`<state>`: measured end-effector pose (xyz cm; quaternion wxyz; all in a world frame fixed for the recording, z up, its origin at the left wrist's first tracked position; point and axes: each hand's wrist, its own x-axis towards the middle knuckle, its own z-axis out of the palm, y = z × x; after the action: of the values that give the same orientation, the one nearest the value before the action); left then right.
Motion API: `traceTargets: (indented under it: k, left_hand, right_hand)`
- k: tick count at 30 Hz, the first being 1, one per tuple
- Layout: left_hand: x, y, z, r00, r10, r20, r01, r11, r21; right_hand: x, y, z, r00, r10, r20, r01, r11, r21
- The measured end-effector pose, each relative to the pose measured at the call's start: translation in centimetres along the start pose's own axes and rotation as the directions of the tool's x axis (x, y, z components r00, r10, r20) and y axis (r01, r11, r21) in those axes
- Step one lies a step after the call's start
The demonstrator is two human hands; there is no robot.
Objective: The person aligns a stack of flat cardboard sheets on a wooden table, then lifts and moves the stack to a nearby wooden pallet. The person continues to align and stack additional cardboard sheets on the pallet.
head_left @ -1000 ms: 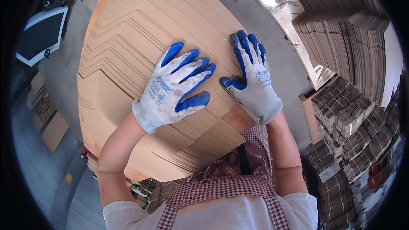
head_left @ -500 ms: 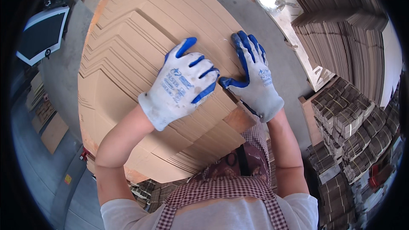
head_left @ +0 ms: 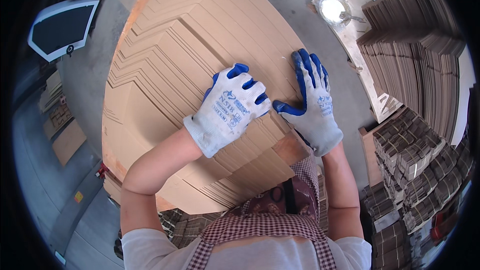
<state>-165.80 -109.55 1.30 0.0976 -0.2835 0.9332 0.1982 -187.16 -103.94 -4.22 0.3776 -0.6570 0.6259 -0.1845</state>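
Observation:
Both my hands wear white knit gloves with blue-coated palms and fingers. A large fanned stack of tan cardboard sheets (head_left: pixel 165 77) lies in front of me, its many overlapping edges stepped and angled. Over its right-middle part rests my left hand (head_left: pixel 231 110), fingers curled inward into a closed shape. Its fingertips are tucked out of sight, so anything pinched in them is hidden. Along the right edge of the sheets lies my right hand (head_left: pixel 314 102), fingers stretched forward and thumb pointing left toward the left hand. It is open and touches the cardboard.
To the right, a wooden board (head_left: pixel 347 45) carries a round, shiny container (head_left: pixel 334 11) with a brush-like tool across it. Tall brown cardboard stacks (head_left: pixel 410 65) stand beyond it, with strapped bundles (head_left: pixel 410 145) nearer. A dark-windowed white panel (head_left: pixel 64 29) is at far left.
My left hand's raised finger has curled in, closing the hand further. The right hand keeps nearly the same pose at the stack's edge. The whole view has shifted slightly.

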Motion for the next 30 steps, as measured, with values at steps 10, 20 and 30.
traceTargets:
  k: [10, 20, 30]
  left_hand:
    - [-1.7, -0.9, 2.1, 0.973, 0.014, -0.232, -0.018, 1.000, -0.016]
    - [-2.3, 1.1, 3.3, 0.925, 0.008, -0.380, 0.069, 0.980, 0.189]
    - [-4.5, -0.5, 0.8, 0.785, -0.604, -0.139, 0.043, 0.277, -0.960]
  right_hand:
    - [0.0, 0.4, 0.4, 1.000, -0.011, -0.002, 0.011, 1.000, -0.019]
    - [-0.2, -0.2, 0.2, 0.999, -0.024, -0.022, 0.022, 0.996, -0.082]
    - [-1.1, -1.0, -1.0, 0.977, -0.124, -0.176, 0.102, 0.986, -0.130]
